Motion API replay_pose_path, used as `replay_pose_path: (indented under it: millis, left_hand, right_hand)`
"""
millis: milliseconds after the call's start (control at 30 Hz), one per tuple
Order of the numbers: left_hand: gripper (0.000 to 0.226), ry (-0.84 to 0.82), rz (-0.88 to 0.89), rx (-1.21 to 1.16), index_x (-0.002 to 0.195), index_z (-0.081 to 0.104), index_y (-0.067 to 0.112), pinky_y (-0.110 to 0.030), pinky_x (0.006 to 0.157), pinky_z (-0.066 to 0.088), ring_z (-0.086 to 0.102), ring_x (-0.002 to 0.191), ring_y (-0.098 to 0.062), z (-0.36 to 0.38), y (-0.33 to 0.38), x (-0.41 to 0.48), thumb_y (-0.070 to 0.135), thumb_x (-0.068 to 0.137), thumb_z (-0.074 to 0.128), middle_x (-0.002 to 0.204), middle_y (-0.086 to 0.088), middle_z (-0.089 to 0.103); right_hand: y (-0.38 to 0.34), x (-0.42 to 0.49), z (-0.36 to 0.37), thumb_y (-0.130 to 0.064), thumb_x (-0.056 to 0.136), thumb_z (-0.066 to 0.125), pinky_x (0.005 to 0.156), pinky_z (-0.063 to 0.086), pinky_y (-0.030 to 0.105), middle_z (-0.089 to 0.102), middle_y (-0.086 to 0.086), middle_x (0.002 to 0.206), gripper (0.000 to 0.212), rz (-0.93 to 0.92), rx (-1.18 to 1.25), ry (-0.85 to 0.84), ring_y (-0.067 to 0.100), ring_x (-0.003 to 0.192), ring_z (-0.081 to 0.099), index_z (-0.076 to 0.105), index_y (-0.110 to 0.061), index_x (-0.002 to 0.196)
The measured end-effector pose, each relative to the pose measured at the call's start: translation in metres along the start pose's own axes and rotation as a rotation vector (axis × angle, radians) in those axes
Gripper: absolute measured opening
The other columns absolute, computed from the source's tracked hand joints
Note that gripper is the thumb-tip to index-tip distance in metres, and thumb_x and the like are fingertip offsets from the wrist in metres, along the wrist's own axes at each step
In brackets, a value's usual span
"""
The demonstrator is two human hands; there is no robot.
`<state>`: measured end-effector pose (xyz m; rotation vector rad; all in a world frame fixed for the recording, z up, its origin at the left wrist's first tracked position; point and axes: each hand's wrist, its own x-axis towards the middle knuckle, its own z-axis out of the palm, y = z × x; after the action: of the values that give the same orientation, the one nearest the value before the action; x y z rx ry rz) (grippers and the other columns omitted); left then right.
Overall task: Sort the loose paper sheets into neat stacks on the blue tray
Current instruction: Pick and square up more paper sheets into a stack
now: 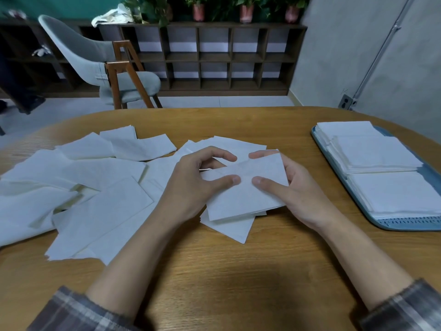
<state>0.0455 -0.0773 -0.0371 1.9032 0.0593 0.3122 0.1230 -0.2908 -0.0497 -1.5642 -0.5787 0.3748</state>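
Both hands hold a small bundle of white paper sheets (245, 199) just above the middle of the wooden table. My left hand (191, 187) grips its left edge, thumb on top. My right hand (293, 189) grips the right edge, thumb on top and fingers behind. Many loose white sheets (95, 177) lie scattered over the table's left half, overlapping. At the right stands the blue tray (405, 223) with three neat stacks of white sheets (391, 194).
The wooden table (226, 271) reaches to the near edge. Beyond its far edge stand a grey chair with wooden legs (107, 68), a low dark shelf unit (214, 58) with potted plants on top, and a grey wall at the right.
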Motion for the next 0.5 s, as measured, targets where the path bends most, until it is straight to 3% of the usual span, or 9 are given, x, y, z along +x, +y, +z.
replay_pose_path:
  millis: [133, 233, 333, 433, 500]
  left_hand:
    - [0.036, 0.030, 0.037, 0.075, 0.118, 0.070, 0.040, -0.027, 0.094, 0.053, 0.063, 0.113, 0.003, 0.004, -0.002, -0.001, 0.040, 0.085, 0.085, 0.119, 0.022, 0.069]
    - [0.039, -0.013, -0.016, -0.010, 0.125, 0.066, 0.040, -0.015, 0.079, 0.052, 0.065, 0.103, 0.009, 0.006, 0.004, -0.003, 0.039, 0.089, 0.081, 0.109, 0.029, 0.069]
    - [0.036, 0.063, 0.019, -0.094, 0.121, 0.068, 0.033, -0.018, 0.066, 0.054, 0.070, 0.093, 0.000, 0.008, 0.005, -0.004, 0.023, 0.090, 0.083, 0.105, 0.024, 0.071]
    - [0.041, 0.170, 0.092, -0.011, 0.123, 0.064, 0.037, -0.020, 0.073, 0.057, 0.069, 0.099, -0.001, 0.012, 0.001, -0.004, 0.023, 0.089, 0.084, 0.113, 0.021, 0.071]
    - [0.047, 0.199, 0.131, 0.049, 0.127, 0.059, 0.036, -0.019, 0.075, 0.056, 0.067, 0.101, -0.001, 0.015, -0.002, -0.005, 0.024, 0.089, 0.084, 0.112, 0.019, 0.069]
  right_hand:
    - [-0.004, -0.002, -0.001, -0.005, 0.096, 0.073, 0.084, 0.059, 0.029, 0.075, -0.002, 0.117, 0.060, -0.069, 0.019, 0.014, 0.018, 0.107, 0.073, 0.051, -0.034, 0.144]
    - [-0.006, -0.002, -0.004, -0.005, 0.095, 0.073, 0.084, 0.063, 0.036, 0.075, 0.009, 0.118, 0.069, -0.101, 0.057, 0.050, 0.027, 0.107, 0.075, 0.043, -0.040, 0.146]
    - [-0.005, -0.001, -0.004, -0.004, 0.096, 0.072, 0.084, 0.060, 0.032, 0.074, 0.003, 0.118, 0.052, -0.126, 0.039, 0.092, 0.021, 0.108, 0.073, 0.054, -0.031, 0.137]
    - [-0.001, 0.000, -0.006, -0.007, 0.096, 0.074, 0.098, 0.052, 0.024, 0.075, -0.011, 0.122, 0.028, -0.148, -0.126, 0.070, 0.007, 0.119, 0.067, 0.075, -0.021, 0.119]
    - [0.001, 0.002, -0.007, -0.007, 0.096, 0.074, 0.106, 0.048, 0.024, 0.076, -0.017, 0.122, 0.027, -0.129, -0.203, 0.105, 0.001, 0.123, 0.065, 0.079, -0.023, 0.117]
